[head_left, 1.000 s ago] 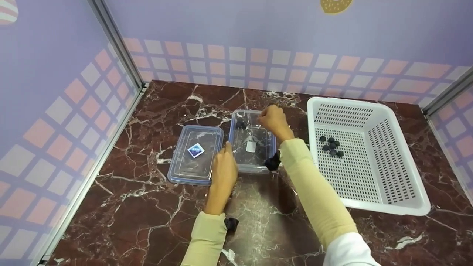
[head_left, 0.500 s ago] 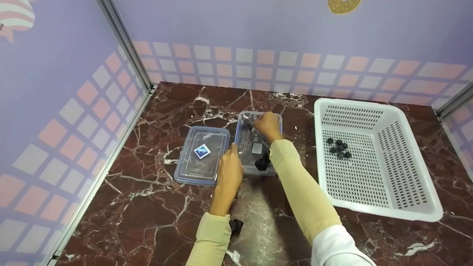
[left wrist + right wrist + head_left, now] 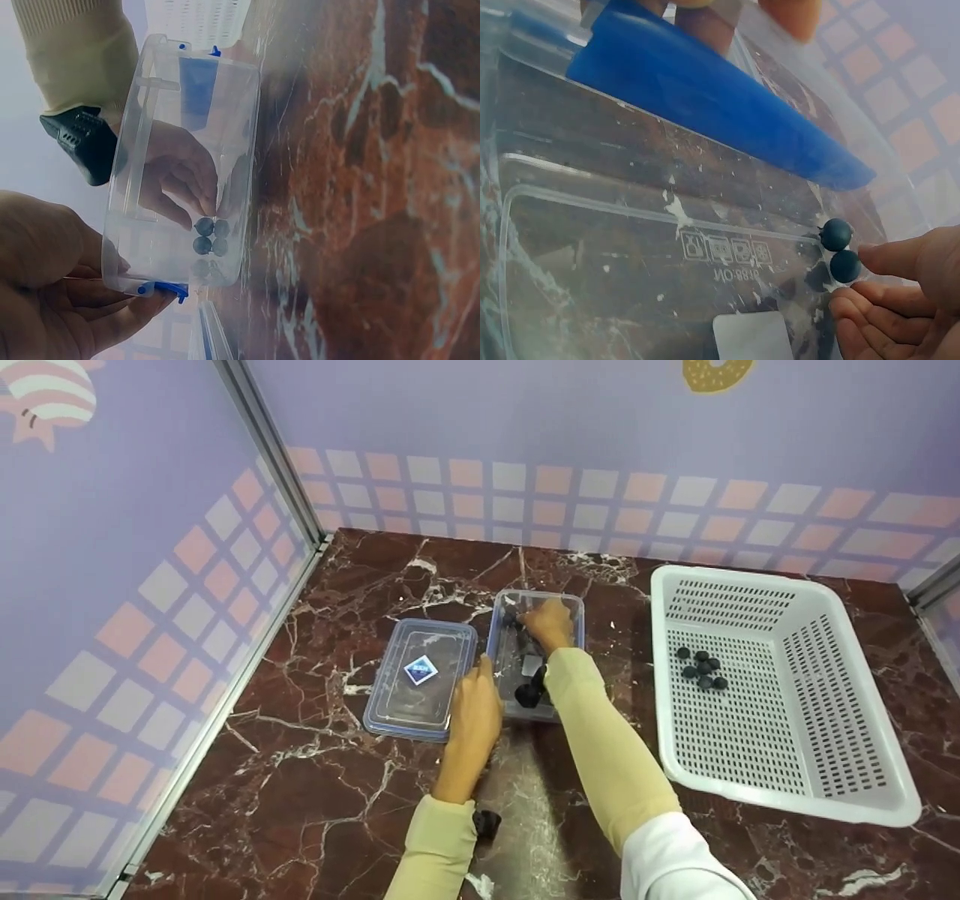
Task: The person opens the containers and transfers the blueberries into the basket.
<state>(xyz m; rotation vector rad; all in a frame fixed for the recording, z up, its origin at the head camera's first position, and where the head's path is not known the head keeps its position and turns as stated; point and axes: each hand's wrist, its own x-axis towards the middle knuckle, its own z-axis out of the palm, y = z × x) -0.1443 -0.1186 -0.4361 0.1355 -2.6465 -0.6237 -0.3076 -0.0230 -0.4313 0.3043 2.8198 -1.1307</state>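
Note:
A clear plastic food container (image 3: 512, 660) with blue side clasps stands in the middle of the table. My left hand (image 3: 477, 709) grips its near left side; in the left wrist view the thumb lies at the rim and the fingers at the blue clasp (image 3: 171, 288). Inside the container, my right hand (image 3: 550, 622) reaches down to the far end. The right wrist view shows its fingertips pinching a blueberry (image 3: 845, 266) low over the base. Another blueberry (image 3: 835, 235) lies right beside it. Their reflections show on the clear plastic.
Left of the container lies its clear, blue-edged lid (image 3: 420, 697) with a diamond-shaped label. A white perforated basket (image 3: 750, 735) stands at the right, with several blueberries (image 3: 703, 667) on its bottom. Printed wall panels (image 3: 480, 420) close off the back and left.
My right hand has come down from above the container's far right into its far end. The left hand keeps its grip. The whole head view has shifted, so things appear further right.

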